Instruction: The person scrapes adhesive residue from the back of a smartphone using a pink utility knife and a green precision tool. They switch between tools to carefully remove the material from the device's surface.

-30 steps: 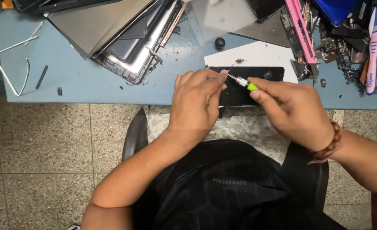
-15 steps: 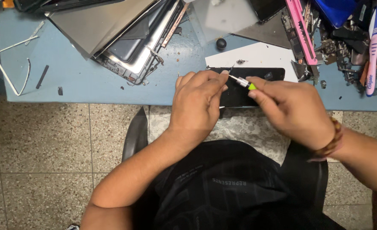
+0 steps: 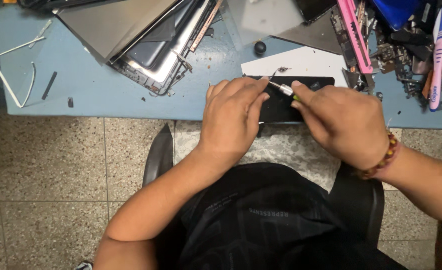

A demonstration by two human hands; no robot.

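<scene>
We pin the black phone (image 3: 281, 105) flat with our left hand (image 3: 231, 117) while our right hand (image 3: 343, 125) pinches the small screwdriver (image 3: 282, 88); we keep its tip low and steady.

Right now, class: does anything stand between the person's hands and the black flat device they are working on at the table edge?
Nothing visible does. The left hand rests directly on the black flat device, and the right hand holds a small screwdriver whose tip points at the device's upper left part. The white sheet lies beneath it.
</scene>
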